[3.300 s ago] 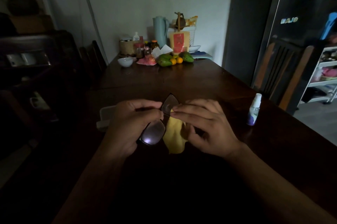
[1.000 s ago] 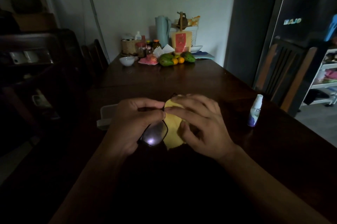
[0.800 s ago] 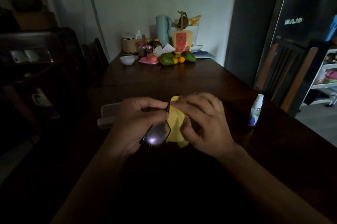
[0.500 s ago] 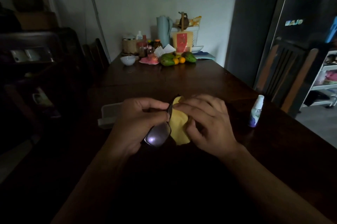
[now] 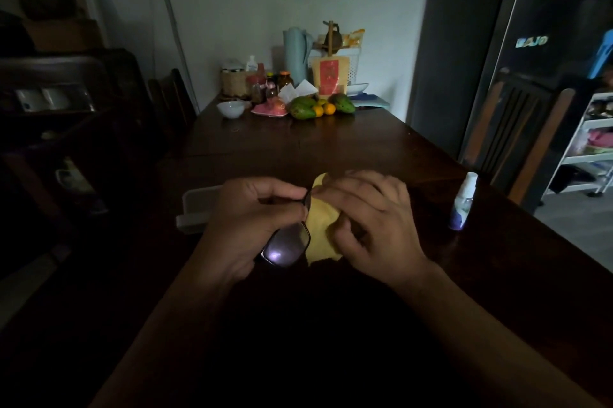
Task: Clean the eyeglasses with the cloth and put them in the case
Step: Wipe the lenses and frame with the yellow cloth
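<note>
My left hand point(image 5: 245, 225) grips the dark-framed eyeglasses point(image 5: 287, 246) by the bridge, above the dark wooden table point(image 5: 298, 149). One lens shows below my fingers and catches a small glint. The other lens is wrapped in the yellow cloth point(image 5: 321, 225), which my right hand point(image 5: 371, 222) pinches around it. A pale open case point(image 5: 195, 208) lies on the table just left of my left hand, partly hidden by it.
A small spray bottle point(image 5: 462, 202) stands to the right of my hands. Fruit point(image 5: 315, 105), a white bowl point(image 5: 231, 108), jars and a jug point(image 5: 295, 56) crowd the table's far end. A wooden chair point(image 5: 517, 129) stands at the right edge.
The far lens, bare 3.3 s ago, is now covered by the cloth under my right fingers. The cloth has been bunched up and shifted slightly over the lens; both hands stay in place.
</note>
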`<act>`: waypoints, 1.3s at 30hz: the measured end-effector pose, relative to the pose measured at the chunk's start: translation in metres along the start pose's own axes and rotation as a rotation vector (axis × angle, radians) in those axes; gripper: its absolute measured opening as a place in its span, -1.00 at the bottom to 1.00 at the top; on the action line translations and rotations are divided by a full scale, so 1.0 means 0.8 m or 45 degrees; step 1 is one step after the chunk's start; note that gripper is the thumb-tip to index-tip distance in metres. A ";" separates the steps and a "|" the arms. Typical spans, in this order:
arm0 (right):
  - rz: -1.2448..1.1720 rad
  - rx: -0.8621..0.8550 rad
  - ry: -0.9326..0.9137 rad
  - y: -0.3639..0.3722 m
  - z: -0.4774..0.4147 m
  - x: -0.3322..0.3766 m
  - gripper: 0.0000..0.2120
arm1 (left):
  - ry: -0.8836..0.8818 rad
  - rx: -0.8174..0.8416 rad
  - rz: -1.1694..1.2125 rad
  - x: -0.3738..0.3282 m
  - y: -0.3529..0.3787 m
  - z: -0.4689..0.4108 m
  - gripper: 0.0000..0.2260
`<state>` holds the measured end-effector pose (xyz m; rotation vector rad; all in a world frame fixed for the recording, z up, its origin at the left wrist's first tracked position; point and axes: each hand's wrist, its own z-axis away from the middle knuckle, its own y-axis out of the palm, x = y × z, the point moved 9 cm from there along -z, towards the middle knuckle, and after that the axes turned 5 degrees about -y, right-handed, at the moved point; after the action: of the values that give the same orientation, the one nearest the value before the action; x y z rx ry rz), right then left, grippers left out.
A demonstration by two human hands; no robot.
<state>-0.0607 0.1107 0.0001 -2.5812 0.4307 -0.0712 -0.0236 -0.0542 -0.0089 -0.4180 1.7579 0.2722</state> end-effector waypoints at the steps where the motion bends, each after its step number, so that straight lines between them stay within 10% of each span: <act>1: -0.029 0.006 -0.044 0.001 0.000 0.005 -0.59 | 0.004 0.000 0.006 0.000 -0.001 0.000 -0.72; 39: -0.094 0.057 -0.199 -0.008 0.000 0.008 -0.57 | -0.091 0.010 0.039 0.013 -0.016 -0.008 -0.74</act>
<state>-0.0532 0.1141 0.0027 -2.5357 0.2727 0.0932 -0.0260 -0.0697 -0.0167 -0.3718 1.6962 0.2984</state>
